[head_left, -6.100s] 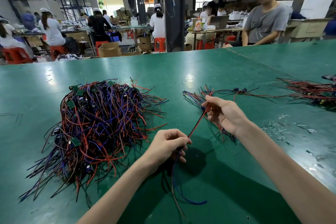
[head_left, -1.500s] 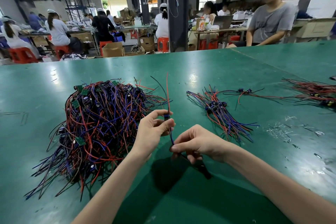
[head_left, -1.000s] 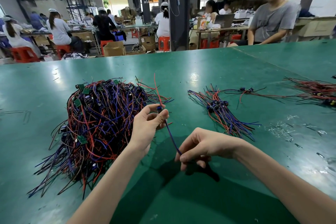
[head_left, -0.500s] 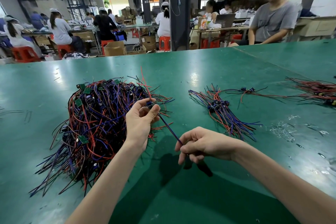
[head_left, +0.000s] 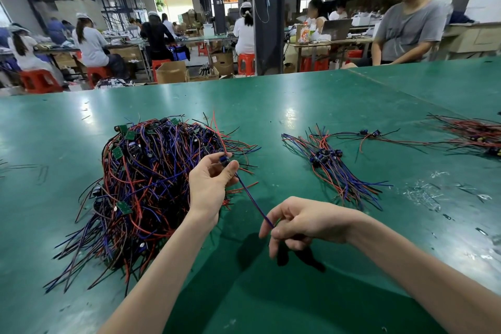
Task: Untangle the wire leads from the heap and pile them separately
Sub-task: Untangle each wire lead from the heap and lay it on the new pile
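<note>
1. Wire lead (head_left: 250,198): one purple strand, held taut on a slant between both hands. It hangs above the worktop (head_left: 271,106), just beside the right edge of the heap (head_left: 146,184).
2. Left grip (head_left: 210,184): thumb and fingers are closed on the small dark connector (head_left: 224,160) at the strand's upper end. A red strand runs on from there, up over the heap's rim.
3. Right grip (head_left: 306,222): thumb and forefinger pinch the strand's lower end. The other fingers are loosely curled and hold nothing else.
4. Step in hand, as judged: a single lead is being separated from the heap. Whether its red tail is free of the tangle cannot be told.
5. Next move, as judged: draw the lead clear without dragging its neighbours. Then carry it right to the sorted pile (head_left: 333,171) and lay it alongside the others.
6. Condition: the heap is a dense tangle of red, purple and black strands, with small green boards and dark connectors among them. The sorted pile is small, its strands roughly parallel and its connectors bunched. Most of the job appears outstanding.
7. A further bundle (head_left: 477,133) lies at the far right, well apart.
</note>
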Demonstrator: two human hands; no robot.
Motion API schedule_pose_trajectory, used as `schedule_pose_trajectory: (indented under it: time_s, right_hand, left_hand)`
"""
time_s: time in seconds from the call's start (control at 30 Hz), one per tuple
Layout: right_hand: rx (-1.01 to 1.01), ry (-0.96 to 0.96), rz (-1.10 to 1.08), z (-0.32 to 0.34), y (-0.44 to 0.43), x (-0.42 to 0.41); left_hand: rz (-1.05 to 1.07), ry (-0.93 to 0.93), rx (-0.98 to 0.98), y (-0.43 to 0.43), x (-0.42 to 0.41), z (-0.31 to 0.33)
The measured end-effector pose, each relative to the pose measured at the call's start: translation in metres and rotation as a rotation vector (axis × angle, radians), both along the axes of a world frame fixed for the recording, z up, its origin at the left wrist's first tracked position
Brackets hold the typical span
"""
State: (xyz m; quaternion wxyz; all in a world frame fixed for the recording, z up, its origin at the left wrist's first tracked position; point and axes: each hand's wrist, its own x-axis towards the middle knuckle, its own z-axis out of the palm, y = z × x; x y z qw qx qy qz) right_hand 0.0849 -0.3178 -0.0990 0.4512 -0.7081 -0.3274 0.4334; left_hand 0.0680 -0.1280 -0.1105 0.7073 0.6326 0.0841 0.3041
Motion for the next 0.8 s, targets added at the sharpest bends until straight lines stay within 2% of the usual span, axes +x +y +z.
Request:
schedule_pose_trajectory:
  time_s: [0.17,0.37,0.57,0.8]
  right_hand:
    - [-0.001,-0.002,0.074,0.002,-0.0006,-0.0012]
    - [0.006,0.055,0.057,0.0004,-0.0004,0.0002]
    - [0.024,0.003,0.03,0.0009,-0.0002,-0.001]
    - [0.029,0.051,-0.008,-0.0009,-0.0009,0.0028]
  left_hand:
    - [0.005,0.016,0.017,0.0011,0.0023,-0.0036]
    - [-0.004,0.021,0.009,0.002,0.0024,-0.0042]
    - [0.028,0.033,0.015,0.0025,0.0017,-0.003]
    - [0.031,0.046,-0.007,0.0036,0.0011,0.001]
